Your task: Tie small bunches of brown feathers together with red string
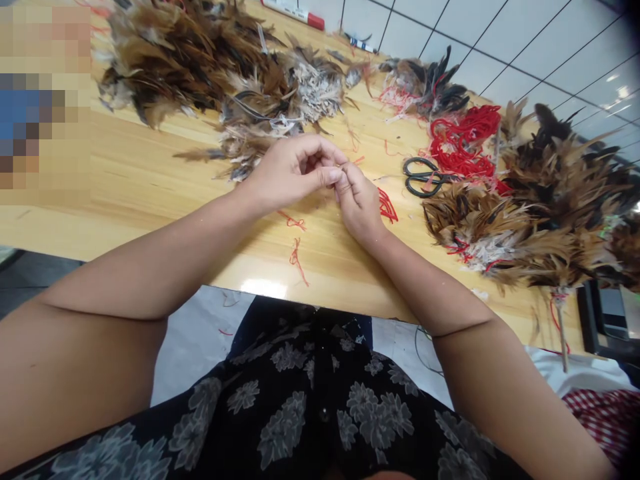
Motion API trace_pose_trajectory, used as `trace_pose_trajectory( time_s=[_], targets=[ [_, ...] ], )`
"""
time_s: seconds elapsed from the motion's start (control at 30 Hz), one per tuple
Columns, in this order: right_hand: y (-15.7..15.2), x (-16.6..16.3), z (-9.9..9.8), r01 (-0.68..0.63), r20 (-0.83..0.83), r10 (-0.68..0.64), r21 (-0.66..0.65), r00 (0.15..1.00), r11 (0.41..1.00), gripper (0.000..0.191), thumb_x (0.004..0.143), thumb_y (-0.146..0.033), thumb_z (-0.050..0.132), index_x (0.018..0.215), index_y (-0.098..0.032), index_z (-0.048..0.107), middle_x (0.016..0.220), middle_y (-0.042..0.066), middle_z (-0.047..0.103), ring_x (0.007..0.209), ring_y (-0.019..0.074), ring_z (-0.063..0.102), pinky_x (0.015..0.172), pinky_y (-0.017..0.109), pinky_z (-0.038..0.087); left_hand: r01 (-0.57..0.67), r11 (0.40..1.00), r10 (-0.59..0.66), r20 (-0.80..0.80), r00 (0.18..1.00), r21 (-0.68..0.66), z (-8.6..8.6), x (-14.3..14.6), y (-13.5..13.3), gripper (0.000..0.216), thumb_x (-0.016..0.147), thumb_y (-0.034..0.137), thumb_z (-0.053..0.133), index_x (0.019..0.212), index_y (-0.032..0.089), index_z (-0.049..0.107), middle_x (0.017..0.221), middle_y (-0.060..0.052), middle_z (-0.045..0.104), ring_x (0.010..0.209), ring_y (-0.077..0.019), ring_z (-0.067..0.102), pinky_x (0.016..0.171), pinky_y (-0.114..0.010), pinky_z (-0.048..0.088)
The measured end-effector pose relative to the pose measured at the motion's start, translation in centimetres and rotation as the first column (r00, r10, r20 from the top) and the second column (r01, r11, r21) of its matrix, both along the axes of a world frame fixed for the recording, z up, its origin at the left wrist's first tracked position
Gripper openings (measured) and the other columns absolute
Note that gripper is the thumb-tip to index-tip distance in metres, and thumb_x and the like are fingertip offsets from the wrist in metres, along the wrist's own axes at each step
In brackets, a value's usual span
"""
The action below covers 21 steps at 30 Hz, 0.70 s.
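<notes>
My left hand [293,172] and my right hand [361,203] meet over the wooden table [165,180], thumbs and fingertips pinched together. Whatever lies between the fingertips is too small to make out. Partly covered by my right hand is a short bundle of red cord [388,205]. Two knotted scraps of red thread [296,253] lie on the wood below my hands. Just behind my left hand is a small bunch of brown feathers [245,143]. Black-handled scissors [423,180] rest to the right of my right hand.
A large heap of brown feathers [180,60] covers the back left. A tangle of red cord [465,137] lies beyond the scissors. More feather bundles [540,220] spread along the right side. A red-capped marker [295,12] lies near the tiled wall [450,33]. A blurred-out area fills the upper left.
</notes>
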State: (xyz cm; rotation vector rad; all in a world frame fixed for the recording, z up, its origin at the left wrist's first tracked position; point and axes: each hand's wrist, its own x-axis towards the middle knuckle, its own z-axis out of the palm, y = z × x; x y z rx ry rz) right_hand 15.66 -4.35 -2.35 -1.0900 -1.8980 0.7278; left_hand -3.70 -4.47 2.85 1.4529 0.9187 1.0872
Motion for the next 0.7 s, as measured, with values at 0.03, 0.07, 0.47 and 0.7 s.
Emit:
trace_pose_trajectory(
  time_s=[0.03,0.07,0.47,0.7],
  targets=[
    [0.0,0.0,-0.1,-0.001,0.014,0.001,0.016,1.0,1.0,0.076,0.115,-0.092,0.027,0.103,-0.027,0.066,0.1,0.007,0.073,0.101,0.0243,0.071,0.1,0.044,0.063,-0.003,1.0,0.003,0.014,1.0,-0.016,-0.1,0.0,0.0,0.013,0.102,0.035,0.097,0.106,0.028,0.088,0.096,-0.005,0.078,0.105,-0.0297,0.066,0.091,-0.038,0.051],
    [0.1,0.0,-0.2,-0.001,0.022,0.0,0.029,1.0,1.0,0.076,0.114,-0.093,0.027,0.101,-0.028,0.065,0.1,0.007,0.074,0.1,0.0247,0.071,0.098,0.044,0.063,-0.009,1.0,0.01,0.024,1.0,-0.024,-0.1,0.0,0.0,0.011,0.104,0.035,0.096,0.104,0.029,0.087,0.093,-0.005,0.077,0.105,-0.0293,0.065,0.09,-0.038,0.05],
    [1.0,0.8,-1.3,0.041,0.036,-0.042,0.021,0.998,0.999,0.062,0.12,-0.08,0.036,0.116,-0.027,0.068,0.112,0.008,0.077,0.108,0.0252,0.073,0.107,0.045,0.063,-0.217,0.973,0.21,0.084,0.974,0.083,-0.5,-2.2,2.8,0.026,0.1,0.032,0.101,0.089,0.026,0.079,0.084,0.0,0.067,0.087,-0.0215,0.046,0.083,-0.036,0.035],
    [1.4,0.8,-2.2,0.071,0.043,-0.07,-0.011,0.997,0.997,0.054,0.118,-0.075,0.052,0.133,-0.026,0.069,0.094,0.002,0.071,0.089,0.022,0.069,0.094,0.041,0.062,-0.198,0.977,0.193,0.063,0.979,0.077,-0.3,-2.3,2.6,0.026,0.103,0.034,0.101,0.094,0.025,0.079,0.088,-0.002,0.064,0.103,-0.025,0.053,0.088,-0.036,0.033]
  ],
)
